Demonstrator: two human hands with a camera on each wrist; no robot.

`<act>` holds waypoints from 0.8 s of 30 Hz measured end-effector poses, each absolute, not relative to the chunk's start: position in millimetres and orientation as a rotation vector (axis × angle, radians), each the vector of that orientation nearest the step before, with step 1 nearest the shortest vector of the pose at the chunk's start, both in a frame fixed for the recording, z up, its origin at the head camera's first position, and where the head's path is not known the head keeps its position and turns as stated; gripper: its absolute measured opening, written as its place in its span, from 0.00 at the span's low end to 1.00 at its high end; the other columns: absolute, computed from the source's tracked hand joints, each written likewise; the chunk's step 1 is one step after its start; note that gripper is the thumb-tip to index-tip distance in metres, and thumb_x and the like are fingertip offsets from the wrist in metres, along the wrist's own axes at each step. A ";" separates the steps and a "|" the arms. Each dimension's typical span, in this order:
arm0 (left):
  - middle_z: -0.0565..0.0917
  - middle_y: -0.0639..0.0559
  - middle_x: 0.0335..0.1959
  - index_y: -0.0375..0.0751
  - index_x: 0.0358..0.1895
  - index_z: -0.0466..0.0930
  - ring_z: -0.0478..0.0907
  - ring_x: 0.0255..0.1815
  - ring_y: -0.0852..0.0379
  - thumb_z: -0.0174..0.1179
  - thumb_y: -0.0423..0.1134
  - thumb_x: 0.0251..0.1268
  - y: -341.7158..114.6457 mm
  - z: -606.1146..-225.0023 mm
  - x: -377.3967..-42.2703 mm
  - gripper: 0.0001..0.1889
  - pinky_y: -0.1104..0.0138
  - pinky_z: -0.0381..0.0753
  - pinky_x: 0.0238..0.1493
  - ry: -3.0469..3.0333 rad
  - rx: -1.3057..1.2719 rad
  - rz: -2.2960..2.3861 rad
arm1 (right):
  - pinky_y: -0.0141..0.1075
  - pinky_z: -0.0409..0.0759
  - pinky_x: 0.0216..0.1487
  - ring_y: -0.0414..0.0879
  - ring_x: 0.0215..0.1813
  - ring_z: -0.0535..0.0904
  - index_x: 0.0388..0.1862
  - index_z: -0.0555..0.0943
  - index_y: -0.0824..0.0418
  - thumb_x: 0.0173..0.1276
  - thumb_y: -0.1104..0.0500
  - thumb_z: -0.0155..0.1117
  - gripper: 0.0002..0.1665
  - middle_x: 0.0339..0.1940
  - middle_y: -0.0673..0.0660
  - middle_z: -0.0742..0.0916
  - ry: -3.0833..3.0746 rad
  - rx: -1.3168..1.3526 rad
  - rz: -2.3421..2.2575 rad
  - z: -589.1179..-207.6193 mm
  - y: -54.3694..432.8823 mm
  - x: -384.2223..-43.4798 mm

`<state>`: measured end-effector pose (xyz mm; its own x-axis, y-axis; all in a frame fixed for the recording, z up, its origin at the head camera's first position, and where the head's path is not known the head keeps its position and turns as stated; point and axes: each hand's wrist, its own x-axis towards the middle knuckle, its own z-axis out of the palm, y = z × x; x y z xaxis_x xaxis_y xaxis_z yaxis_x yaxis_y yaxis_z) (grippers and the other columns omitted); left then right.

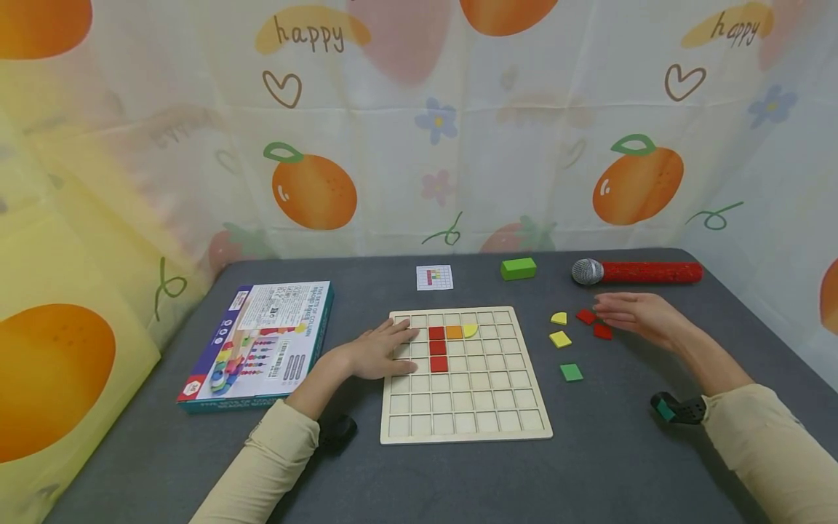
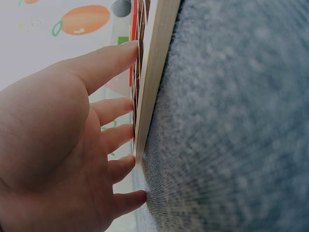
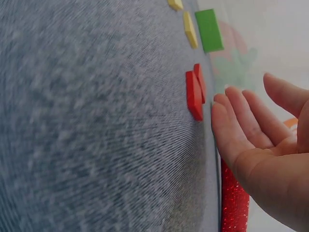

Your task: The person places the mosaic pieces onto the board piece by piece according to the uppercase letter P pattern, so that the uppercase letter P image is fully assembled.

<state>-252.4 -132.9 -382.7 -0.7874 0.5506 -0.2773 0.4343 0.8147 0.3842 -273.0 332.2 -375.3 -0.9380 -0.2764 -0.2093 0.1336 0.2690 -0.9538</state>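
I see the left hand [image 1: 374, 354] at the centre of the frame, fingers spread on the left edge of the grid board [image 1: 463, 423], likely steadying it. The right hand [image 1: 644, 318], right of centre, holds nothing, fingers straight and close together beside loose red tiles [image 1: 603, 332]. Ribs seat the red column [image 1: 438, 348]; a printed card [image 1: 435, 277] lies above, probably for easy reading.

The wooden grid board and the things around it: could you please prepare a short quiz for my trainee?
1. How many red squares lie in the wooden grid board?
2. True or false: in the head view, the red microphone is right of the green block.
3. Which hand rests on the wooden grid board: A) right or B) left?

Key: 1. three; 2. true; 3. B, the left hand.
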 end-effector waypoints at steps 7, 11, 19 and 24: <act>0.49 0.49 0.76 0.47 0.75 0.54 0.37 0.76 0.46 0.54 0.56 0.68 -132.8 -382.8 -252.2 0.37 0.45 0.44 0.69 2.623 0.734 0.430 | 0.30 0.76 0.50 0.30 0.47 0.78 0.70 0.56 0.77 0.74 0.56 0.55 0.37 0.57 0.56 0.79 2.304 -0.124 -1.624 -381.9 335.0 -273.7; 0.49 0.48 0.77 0.47 0.75 0.54 0.37 0.76 0.46 0.53 0.56 0.68 -133.1 -383.7 -252.9 0.37 0.45 0.44 0.69 2.624 0.735 0.428 | 0.32 0.76 0.51 0.29 0.46 0.77 0.70 0.58 0.75 0.72 0.57 0.57 0.36 0.65 0.71 0.70 2.399 -0.124 -1.523 -382.4 333.7 -272.6; 0.49 0.48 0.76 0.46 0.75 0.54 0.37 0.76 0.45 0.53 0.56 0.68 -132.7 -383.5 -253.6 0.37 0.45 0.44 0.69 2.623 0.738 0.423 | 0.35 0.76 0.49 0.46 0.52 0.76 0.67 0.65 0.72 0.67 0.57 0.64 0.35 0.57 0.69 0.78 2.559 -0.223 -1.284 -381.5 333.2 -268.1; 0.49 0.47 0.76 0.45 0.75 0.54 0.37 0.76 0.45 0.54 0.56 0.68 -132.9 -382.0 -253.4 0.37 0.44 0.44 0.69 2.617 0.736 0.430 | 0.33 0.78 0.45 0.51 0.51 0.77 0.64 0.68 0.75 0.64 0.65 0.66 0.32 0.52 0.68 0.79 2.581 -0.315 -1.240 -382.3 331.8 -266.4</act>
<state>-253.4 -132.9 -382.0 -0.7873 0.5490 -0.2807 0.4302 0.8152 0.3877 -266.4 331.8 -382.3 -0.9428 -0.3033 -0.1383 -0.0815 0.6121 -0.7866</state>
